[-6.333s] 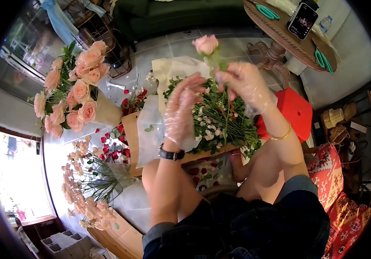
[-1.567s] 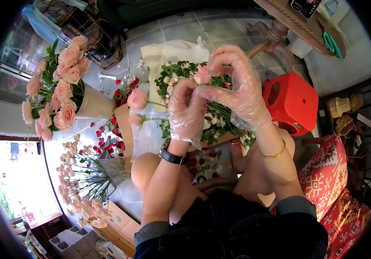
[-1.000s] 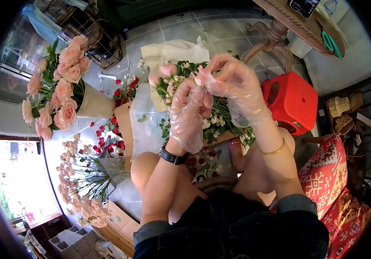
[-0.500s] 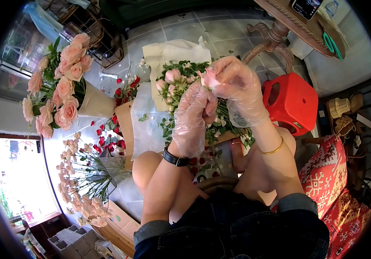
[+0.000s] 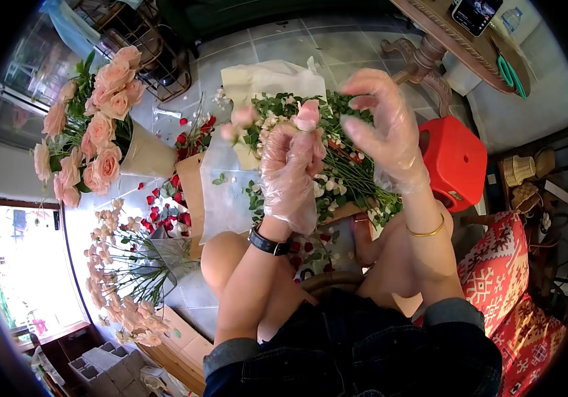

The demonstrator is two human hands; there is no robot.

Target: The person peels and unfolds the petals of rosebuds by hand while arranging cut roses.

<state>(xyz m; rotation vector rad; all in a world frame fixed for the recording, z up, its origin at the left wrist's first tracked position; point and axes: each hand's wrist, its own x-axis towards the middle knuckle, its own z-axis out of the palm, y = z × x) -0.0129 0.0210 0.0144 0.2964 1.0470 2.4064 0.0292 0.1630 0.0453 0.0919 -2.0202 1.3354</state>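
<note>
Both my hands wear clear plastic gloves. My left hand [image 5: 289, 173] is closed around a pink rose [image 5: 308, 114], its bloom standing just above the fingers; most of the stem is hidden. Left of that hand are more pink roses [image 5: 243, 117], blurred; I cannot tell whether it holds them too. My right hand [image 5: 384, 126] is up to the right, apart from the rose, with fingers spread and nothing visible in them. Beneath both hands lies a pile of green stems and small pale flowers [image 5: 363, 182], partly on cream paper [image 5: 267, 78].
A white bucket [image 5: 148, 155] of pink roses stands at the left, with paler roses [image 5: 145, 317] below it. Red petals [image 5: 158, 212] litter the floor. At the right are a red stool [image 5: 459, 162] and a carved table [image 5: 459, 40] bearing green-handled scissors [image 5: 510, 74] and a phone [image 5: 476, 14].
My right hand has let go of the pink rose, moved right and opened. My left hand keeps hold of the rose, which now stands upright. The roses beside it have shifted left.
</note>
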